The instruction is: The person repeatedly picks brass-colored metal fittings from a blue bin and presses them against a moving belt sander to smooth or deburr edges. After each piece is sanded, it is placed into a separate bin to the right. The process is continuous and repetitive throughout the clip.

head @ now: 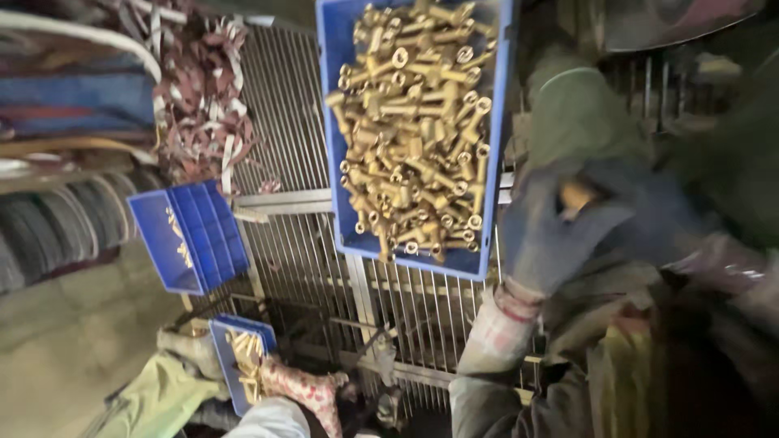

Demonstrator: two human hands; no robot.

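Observation:
A blue plastic tray (490,122) heaped with several brass fittings (414,122) rests on a metal wire rack (292,138) at the top centre. My left hand (560,235), in a dark glove with a checked cuff, is just right of the tray's near corner. It is closed around a small brass fitting (577,195) that shows between the fingers. My right hand (726,272) is a blurred shape at the right edge, and its grip is not readable.
A smaller blue tray (203,243) with ribbed sides stands tilted at the left of the rack. At the bottom left a co-worker's gloved hands (300,389) hold another blue tray (231,345) with brass parts. Tangled reddish strips (203,89) lie at the top left.

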